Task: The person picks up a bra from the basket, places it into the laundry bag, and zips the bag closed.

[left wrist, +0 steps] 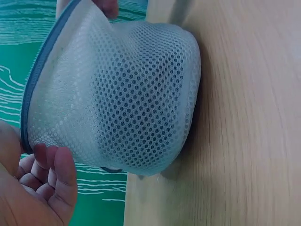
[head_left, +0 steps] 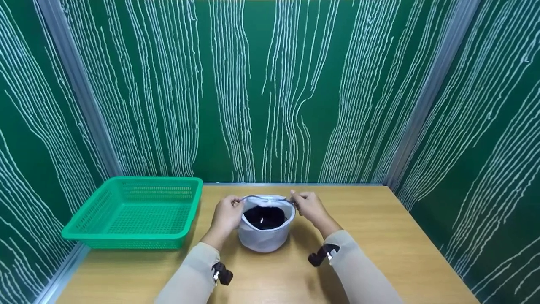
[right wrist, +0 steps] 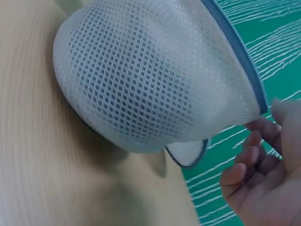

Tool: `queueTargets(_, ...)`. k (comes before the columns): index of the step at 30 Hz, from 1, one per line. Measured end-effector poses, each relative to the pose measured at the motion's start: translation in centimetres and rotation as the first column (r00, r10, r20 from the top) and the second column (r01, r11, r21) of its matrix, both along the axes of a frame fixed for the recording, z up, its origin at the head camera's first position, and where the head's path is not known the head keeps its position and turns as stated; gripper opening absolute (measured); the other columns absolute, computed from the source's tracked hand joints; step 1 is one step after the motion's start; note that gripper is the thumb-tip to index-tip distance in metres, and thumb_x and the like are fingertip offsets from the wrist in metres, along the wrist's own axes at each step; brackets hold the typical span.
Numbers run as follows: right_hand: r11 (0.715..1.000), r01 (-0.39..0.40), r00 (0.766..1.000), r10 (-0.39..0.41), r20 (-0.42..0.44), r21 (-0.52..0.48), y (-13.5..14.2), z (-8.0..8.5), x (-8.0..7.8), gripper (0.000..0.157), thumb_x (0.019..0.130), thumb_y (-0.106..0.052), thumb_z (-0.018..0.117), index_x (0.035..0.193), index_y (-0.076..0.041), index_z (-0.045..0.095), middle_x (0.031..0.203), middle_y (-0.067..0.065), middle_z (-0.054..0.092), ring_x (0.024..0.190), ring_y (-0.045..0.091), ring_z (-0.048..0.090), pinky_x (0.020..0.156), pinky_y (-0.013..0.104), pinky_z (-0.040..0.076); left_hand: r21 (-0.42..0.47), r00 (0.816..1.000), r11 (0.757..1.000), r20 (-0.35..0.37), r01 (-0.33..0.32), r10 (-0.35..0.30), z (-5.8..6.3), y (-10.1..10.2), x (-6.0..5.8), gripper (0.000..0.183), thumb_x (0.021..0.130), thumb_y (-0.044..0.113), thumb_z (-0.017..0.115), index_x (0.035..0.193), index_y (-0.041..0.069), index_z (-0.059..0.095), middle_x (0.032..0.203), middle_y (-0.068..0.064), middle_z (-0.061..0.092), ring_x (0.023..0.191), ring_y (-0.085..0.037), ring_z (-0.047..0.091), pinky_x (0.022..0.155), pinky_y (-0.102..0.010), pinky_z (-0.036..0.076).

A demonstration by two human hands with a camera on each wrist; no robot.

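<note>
A white mesh laundry bag with a grey zipper edge stands upright on the table. Its round mouth is open, and dark cloth with a small white spot fills the inside. At the left of the rim my left hand pinches the zipper edge between thumb and finger. My right hand pinches the opposite side of the rim, its other fingers loosely curled. Through the mesh in the left wrist view, something dark shows. Behind the bag, a flap edged in grey hangs in the right wrist view.
A green plastic basket with perforated sides stands at the left of the wooden table. Green walls with white wavy lines enclose the back and both sides. Each sleeve carries a black wrist camera.
</note>
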State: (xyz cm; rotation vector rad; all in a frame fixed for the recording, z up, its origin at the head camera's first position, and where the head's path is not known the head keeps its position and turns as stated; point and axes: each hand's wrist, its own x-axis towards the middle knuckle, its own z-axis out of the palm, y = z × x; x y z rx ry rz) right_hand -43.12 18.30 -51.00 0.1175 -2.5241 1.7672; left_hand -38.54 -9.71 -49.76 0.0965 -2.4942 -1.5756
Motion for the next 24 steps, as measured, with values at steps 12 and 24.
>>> queueTargets(12,0.93,-0.007,0.977,0.085,0.197,-0.367,-2.4,-2.3,-2.7,0.06,0.126,-0.034,0.035,0.166,0.009,0.045,0.176,0.029,0.043,0.17,0.041,0.035,0.143,0.056,0.025,-0.044,0.997,0.999,-0.067,0.026,-0.029,-0.7,-0.9,-1.1,0.02,0.107,0.017,0.072,0.115,0.001,0.082,0.094,-0.004,0.071,0.095,-0.021,0.066,0.088,-0.037,0.057)
queueTargets(24,0.908,-0.041,0.951,0.163,0.261,-0.417,-3.1,-2.5,-3.8,0.051,0.124,-0.025,0.04,0.163,0.006,0.054,0.174,0.024,0.05,0.169,0.039,0.037,0.144,0.053,0.023,0.009,0.999,0.999,-0.044,0.032,-0.032,-1.2,-0.9,-0.9,0.019,0.108,0.016,0.073,0.114,0.001,0.081,0.095,-0.008,0.071,0.092,-0.021,0.066,0.074,-0.03,0.057)
